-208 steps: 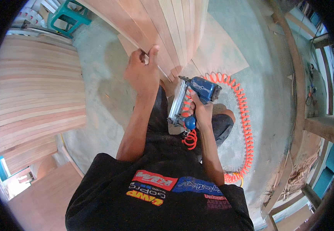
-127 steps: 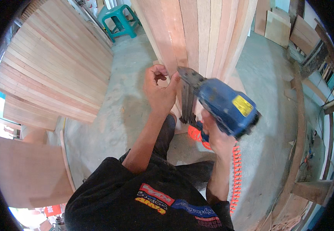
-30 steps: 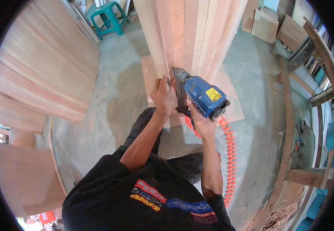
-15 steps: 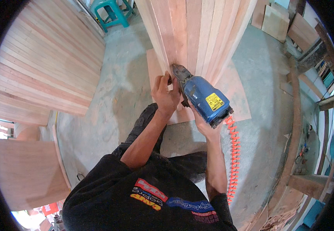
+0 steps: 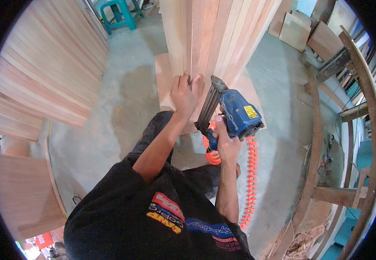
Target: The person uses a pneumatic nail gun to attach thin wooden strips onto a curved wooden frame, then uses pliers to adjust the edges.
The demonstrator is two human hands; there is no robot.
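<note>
My right hand (image 5: pixel 229 141) is wrapped round the handle of a blue pneumatic nail gun (image 5: pixel 238 108), its dark magazine slanting down to the left. The gun's nose stands just right of my left hand, in front of an upright panel of narrow wooden strips (image 5: pixel 205 39). My left hand (image 5: pixel 185 95) is at the panel's lower front, fingers bent and closed in a pinch against the strips. A small dark bit shows between the fingertips, too small to name. An orange coiled air hose (image 5: pixel 251 182) hangs from the gun.
A thin wooden sheet (image 5: pixel 164 73) lies under the panel. More strip panels (image 5: pixel 53 65) stand at the left, above a flat board (image 5: pixel 23 190). A green plastic stool (image 5: pixel 118 15) is at the far left. Wooden framing (image 5: pixel 316 130) and leaning boards (image 5: pixel 295 32) line the right.
The nail gun has come away from beside my left fingers and tilted to the right, so its magazine and handle now show. My left hand has turned toward the strips, its fingers against them.
</note>
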